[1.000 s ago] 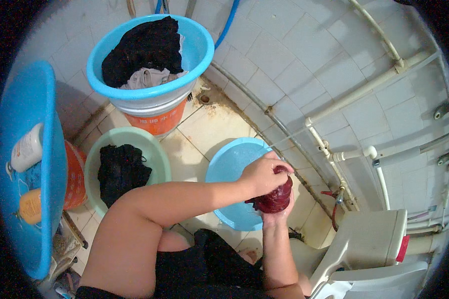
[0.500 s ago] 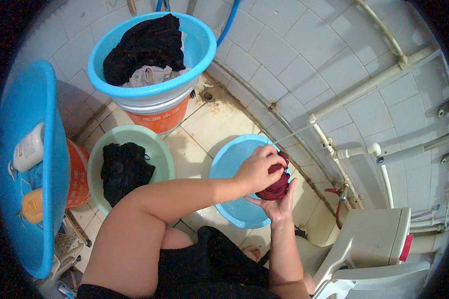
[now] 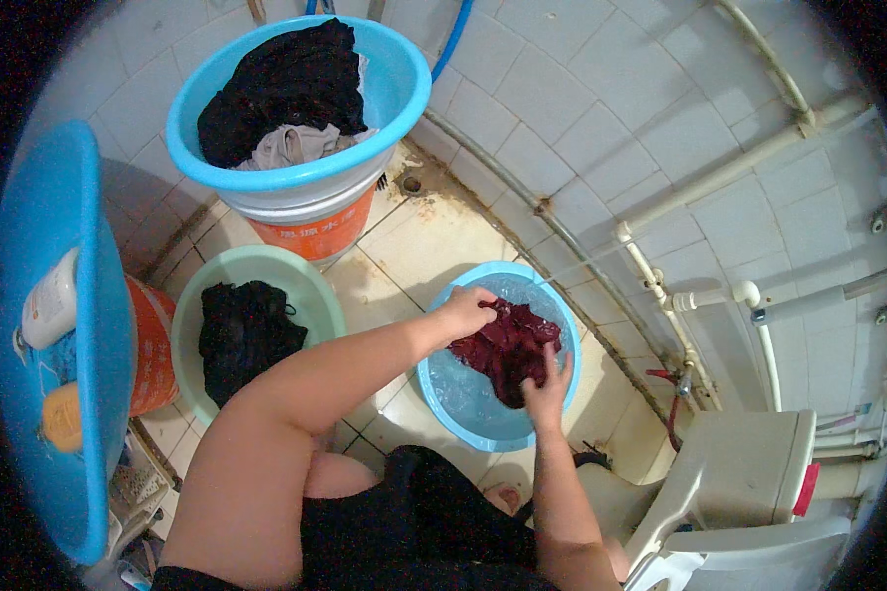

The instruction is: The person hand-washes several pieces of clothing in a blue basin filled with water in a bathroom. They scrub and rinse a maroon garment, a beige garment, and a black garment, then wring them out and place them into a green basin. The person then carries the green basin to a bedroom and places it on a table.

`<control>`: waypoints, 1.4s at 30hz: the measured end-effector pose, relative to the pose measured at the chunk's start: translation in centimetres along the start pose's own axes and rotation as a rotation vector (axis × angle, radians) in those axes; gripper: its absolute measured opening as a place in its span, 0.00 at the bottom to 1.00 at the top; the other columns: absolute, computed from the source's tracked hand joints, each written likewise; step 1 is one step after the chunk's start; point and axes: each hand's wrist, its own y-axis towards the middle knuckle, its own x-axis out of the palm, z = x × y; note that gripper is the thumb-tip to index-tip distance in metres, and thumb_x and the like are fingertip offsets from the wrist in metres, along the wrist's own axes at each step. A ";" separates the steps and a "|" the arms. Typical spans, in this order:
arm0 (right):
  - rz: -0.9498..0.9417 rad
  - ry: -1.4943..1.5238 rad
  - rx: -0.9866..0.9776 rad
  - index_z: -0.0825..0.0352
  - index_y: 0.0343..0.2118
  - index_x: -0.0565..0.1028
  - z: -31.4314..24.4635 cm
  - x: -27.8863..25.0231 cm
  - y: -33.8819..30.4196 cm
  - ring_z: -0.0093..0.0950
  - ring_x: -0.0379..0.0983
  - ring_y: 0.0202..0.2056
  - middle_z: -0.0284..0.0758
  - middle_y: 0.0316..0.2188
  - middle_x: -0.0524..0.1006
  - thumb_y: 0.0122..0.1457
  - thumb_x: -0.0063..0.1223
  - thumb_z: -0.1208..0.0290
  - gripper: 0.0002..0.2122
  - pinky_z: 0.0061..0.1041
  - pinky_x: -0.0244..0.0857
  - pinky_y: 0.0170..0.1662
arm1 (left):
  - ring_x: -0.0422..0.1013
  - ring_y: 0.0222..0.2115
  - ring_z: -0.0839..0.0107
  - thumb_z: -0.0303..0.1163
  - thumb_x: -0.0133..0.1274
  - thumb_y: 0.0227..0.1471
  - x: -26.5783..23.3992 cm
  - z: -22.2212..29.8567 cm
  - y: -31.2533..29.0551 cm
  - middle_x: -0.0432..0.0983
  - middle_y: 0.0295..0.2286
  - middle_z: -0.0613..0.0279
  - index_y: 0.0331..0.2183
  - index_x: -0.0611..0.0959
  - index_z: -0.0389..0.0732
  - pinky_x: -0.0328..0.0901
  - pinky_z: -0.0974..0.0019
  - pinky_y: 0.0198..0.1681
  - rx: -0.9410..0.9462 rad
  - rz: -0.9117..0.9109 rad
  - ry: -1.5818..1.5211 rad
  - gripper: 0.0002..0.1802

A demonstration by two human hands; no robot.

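Gripping dark red cloth in blue basin: left hand fingers pinching, right hand fingers clamped. Risk: vigorous scrubbing slops water onto tiled floor.

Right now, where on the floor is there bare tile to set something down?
Bare tile lies between the stacked tubs, the green basin and the blue basin, by the drain. The blue basin is crowded: the left hand, right hand and dark red cloth fill it.

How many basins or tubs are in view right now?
4: blue basin under both hands, green basin left of it, blue tub at the top, large blue tub far left.
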 end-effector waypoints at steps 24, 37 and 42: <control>-0.319 -0.116 -0.048 0.67 0.33 0.76 -9.2 -15.6 4.8 0.34 0.72 0.35 0.41 0.32 0.75 0.38 0.42 0.85 0.16 0.27 0.64 0.41 | 0.59 0.48 0.52 0.37 0.54 0.42 -2.4 1.1 -1.7 0.54 0.48 0.44 0.51 0.62 0.41 0.57 0.60 0.51 0.213 -0.188 0.395 0.34; 0.096 0.374 -0.236 0.73 0.24 0.75 -19.8 -20.7 0.8 0.35 0.69 0.37 0.44 0.32 0.74 0.30 0.41 0.81 0.14 0.26 0.59 0.45 | 0.45 0.57 0.46 0.35 0.61 0.32 2.1 8.9 -9.3 0.47 0.56 0.47 0.57 0.49 0.45 0.46 0.43 0.55 0.750 0.141 0.430 0.53; 0.202 0.867 -0.005 0.69 0.42 0.66 -12.7 -19.9 0.0 0.31 0.67 0.43 0.38 0.40 0.69 0.39 0.42 0.86 0.21 0.28 0.60 0.49 | 0.68 0.42 0.60 0.22 0.51 0.37 1.5 9.3 -6.9 0.72 0.37 0.52 0.44 0.70 0.39 0.60 0.62 0.47 0.459 0.028 -0.188 0.26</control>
